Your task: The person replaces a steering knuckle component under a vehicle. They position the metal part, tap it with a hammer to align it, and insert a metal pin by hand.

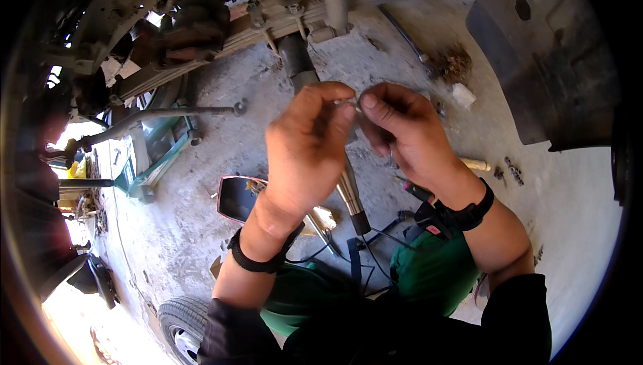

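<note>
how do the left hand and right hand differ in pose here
The left hand shows its back to the camera, fingers curled rightward; the right hand is turned more side-on, thumb and fingers pointing left. The left hand sits slightly lower and covers part of the shock absorber; the right hand lies beside it. Both pinch one small metal piece between their fingertips, and both wrists wear black bands.

Small part: we see a tiny pale metal piece, mostly hidden, so we cannot tell its shape.
Grip: pinched between our left hand and right hand, fingertips touching.
Place: raised before the shock absorber.
</note>
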Available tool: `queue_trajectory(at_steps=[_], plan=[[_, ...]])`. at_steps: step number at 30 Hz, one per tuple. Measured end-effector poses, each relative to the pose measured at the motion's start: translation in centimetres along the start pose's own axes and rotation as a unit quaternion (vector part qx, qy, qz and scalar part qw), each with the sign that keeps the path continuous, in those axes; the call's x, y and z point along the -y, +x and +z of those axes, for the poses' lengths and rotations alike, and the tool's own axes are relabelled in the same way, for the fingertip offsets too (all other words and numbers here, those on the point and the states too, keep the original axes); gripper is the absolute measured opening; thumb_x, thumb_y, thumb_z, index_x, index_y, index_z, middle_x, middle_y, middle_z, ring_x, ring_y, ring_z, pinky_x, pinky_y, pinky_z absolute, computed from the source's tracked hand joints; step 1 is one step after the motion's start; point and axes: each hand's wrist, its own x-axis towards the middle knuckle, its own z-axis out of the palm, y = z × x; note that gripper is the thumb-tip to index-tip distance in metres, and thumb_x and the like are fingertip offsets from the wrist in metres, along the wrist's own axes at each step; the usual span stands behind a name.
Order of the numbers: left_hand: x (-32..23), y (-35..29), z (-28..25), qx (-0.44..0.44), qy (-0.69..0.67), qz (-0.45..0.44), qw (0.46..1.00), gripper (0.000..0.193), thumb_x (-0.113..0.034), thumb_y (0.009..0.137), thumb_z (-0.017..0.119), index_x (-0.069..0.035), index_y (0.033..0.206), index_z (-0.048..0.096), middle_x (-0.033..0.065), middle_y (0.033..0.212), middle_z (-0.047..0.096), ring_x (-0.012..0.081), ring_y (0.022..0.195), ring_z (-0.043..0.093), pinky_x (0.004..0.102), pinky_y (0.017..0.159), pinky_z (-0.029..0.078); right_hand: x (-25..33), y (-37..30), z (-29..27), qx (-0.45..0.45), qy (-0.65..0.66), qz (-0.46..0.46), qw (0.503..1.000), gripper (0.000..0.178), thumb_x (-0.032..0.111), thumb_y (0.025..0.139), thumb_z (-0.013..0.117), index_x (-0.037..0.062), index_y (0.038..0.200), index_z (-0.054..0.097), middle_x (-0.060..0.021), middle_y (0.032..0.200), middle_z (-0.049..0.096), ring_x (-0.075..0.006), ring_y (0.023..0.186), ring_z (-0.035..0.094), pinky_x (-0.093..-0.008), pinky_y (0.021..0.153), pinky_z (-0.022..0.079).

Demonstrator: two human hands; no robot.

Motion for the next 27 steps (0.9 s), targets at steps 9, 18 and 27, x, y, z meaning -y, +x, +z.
queue_trajectory(at_steps=[9, 18, 27], plan=[[0.0, 0.0, -0.1, -0.005, -0.024, 0.015, 1.000, 0.007, 0.000, 0.093, 0.064, 0.000, 0.100, 0.065, 0.0035, 0.083, 0.069, 0.0048, 0.075, 0.061, 0.0191, 0.068, 0.049, -0.1, 0.0, -0.2, 0.053, -0.003, 0.044, 0.998, 0.030, 0.031, 0.094, 0.064, 0.0014, 0.098, 0.064, -0.0040, 0.080, 0.061, -0.0103, 0.069, 0.056, -0.0252, 0.054, 0.044], [-1.9, -0.1, 1.2, -0.033, -0.092, 0.011, 0.995, 0.007, 0.000, 0.099, 0.054, 0.004, 0.104, 0.056, 0.0064, 0.089, 0.061, 0.0109, 0.073, 0.061, 0.0231, 0.065, 0.054, 0.9, 0.0, 1.3, 0.064, 0.117, 0.092, 0.987, 0.027, 0.029, 0.099, 0.058, 0.0028, 0.106, 0.060, -0.0039, 0.081, 0.058, -0.0114, 0.061, 0.052, -0.0235, 0.048, 0.038], [-2.2, -0.4, 0.9, 0.000, -0.095, 0.010, 0.995, 0.008, -0.002, 0.098, 0.056, 0.004, 0.103, 0.058, 0.0049, 0.087, 0.061, 0.0097, 0.074, 0.061, 0.0227, 0.065, 0.054, 1.4, -0.1, 0.5, 0.101, 0.134, 0.161, 0.973, 0.026, 0.027, 0.100, 0.057, 0.0013, 0.104, 0.060, -0.0030, 0.078, 0.055, -0.0081, 0.056, 0.046, -0.0222, 0.046, 0.034]])
